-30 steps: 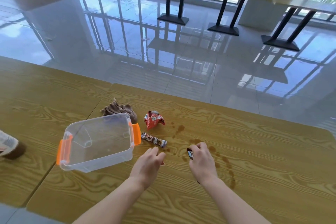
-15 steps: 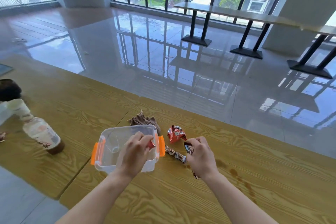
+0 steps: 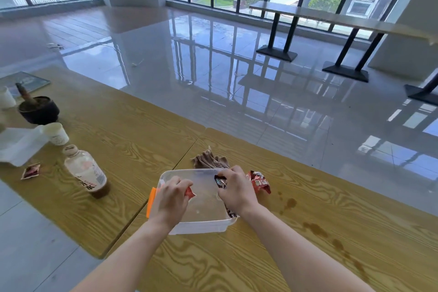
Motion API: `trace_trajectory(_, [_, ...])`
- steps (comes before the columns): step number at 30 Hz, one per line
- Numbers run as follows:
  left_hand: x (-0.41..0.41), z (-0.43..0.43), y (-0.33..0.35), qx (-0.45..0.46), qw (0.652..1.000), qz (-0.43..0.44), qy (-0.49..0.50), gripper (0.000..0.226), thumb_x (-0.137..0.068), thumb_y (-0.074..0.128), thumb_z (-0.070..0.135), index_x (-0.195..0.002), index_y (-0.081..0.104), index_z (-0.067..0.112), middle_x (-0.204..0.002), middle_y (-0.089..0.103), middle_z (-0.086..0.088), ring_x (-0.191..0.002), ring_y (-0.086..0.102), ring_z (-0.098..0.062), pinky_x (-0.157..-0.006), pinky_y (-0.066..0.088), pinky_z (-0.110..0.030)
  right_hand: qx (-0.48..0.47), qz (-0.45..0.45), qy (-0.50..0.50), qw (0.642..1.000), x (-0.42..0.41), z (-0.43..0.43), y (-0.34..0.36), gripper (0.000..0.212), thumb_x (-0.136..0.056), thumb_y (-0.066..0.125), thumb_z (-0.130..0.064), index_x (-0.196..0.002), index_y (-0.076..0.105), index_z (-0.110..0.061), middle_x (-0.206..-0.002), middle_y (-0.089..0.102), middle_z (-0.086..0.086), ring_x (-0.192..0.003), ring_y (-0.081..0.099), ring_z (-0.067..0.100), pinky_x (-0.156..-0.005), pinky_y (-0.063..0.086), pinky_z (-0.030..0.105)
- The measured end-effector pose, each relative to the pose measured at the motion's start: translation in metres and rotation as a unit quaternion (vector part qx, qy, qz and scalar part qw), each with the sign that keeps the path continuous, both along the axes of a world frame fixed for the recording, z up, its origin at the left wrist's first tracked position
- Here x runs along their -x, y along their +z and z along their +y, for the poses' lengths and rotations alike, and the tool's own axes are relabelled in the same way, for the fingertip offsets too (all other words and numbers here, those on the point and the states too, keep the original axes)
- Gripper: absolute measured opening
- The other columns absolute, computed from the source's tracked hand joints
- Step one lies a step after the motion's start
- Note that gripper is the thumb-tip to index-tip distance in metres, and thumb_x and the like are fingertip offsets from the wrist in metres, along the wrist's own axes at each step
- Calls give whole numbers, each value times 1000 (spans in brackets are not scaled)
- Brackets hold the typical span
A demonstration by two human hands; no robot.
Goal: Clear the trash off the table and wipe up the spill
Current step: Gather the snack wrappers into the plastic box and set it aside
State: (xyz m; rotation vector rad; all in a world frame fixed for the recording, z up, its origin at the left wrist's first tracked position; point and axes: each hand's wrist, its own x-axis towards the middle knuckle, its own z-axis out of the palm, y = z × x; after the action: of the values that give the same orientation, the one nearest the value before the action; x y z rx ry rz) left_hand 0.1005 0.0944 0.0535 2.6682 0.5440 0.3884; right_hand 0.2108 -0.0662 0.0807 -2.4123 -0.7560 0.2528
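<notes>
Trouble is most likely at release: if the dark wrapper (image 3: 221,182) is let go near the rim of the clear bin (image 3: 201,226), it could slide out onto the desk (image 3: 308,256) toward the brown spill (image 3: 290,204) at 3 o'clock. Each wrapper is pinched at the fingertips, the red scrap (image 3: 190,192) by the left hand (image 3: 171,199), the dark one by the right hand (image 3: 237,191), both held over the bin (a crumpled red packet (image 3: 260,181) and the brown cloth (image 3: 211,160) lie untouched at 1 and 12 o'clock).
</notes>
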Motion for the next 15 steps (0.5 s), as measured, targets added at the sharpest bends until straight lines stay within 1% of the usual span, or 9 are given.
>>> trace_trajectory(3, [-5,7,-10,-38,998,51,-22,20,-85,70,12,-102,71,22,-89,65,-2,-76,58,-31,-82,41,-42,27,14,15,999,-3,17,-5,47,-82,62,-4,-128,61,-17,-121,52,9,-101,59,29,-85,49,35])
trace_trajectory(7, [-9,11,-17,-56,994,80,-38,25,-82,68,7,-101,72,24,-89,67,-1,-77,61,-29,-81,36,-41,51,4,21,998,-6,29,-13,47,-84,58,-5,-129,59,-17,-119,50,8,-102,57,30,-85,50,39])
trace_trajectory(9, [-10,13,-18,-62,993,88,-40,27,-81,68,5,-101,72,23,-88,66,-2,-75,60,-29,-81,37,-42,54,2,23,998,-7,31,-17,46,-84,58,-4,-129,59,-16,-119,49,8,-103,57,30,-85,50,38])
trace_trajectory(11, [-11,14,-18,-64,992,96,-42,29,-82,67,5,-104,70,23,-89,65,-2,-76,60,-30,-84,39,-44,53,4,25,998,-6,31,-20,44,-85,61,-8,-127,59,-16,-121,49,7,-107,56,29,-87,50,39])
trace_trajectory(13, [-10,14,-18,-71,989,117,-48,32,-85,63,12,-113,65,27,-96,64,-1,-84,59,-28,-93,39,-45,55,-1,31,998,-5,30,-21,39,-85,67,-18,-124,61,-14,-123,51,5,-111,55,27,-90,49,40])
trace_trajectory(15, [-9,13,-17,-81,986,135,-57,33,-88,62,22,-120,61,29,-104,62,2,-92,58,-25,-99,36,-44,44,-8,30,999,-4,26,-22,37,-85,69,-20,-121,63,-12,-123,54,5,-110,56,27,-91,49,40])
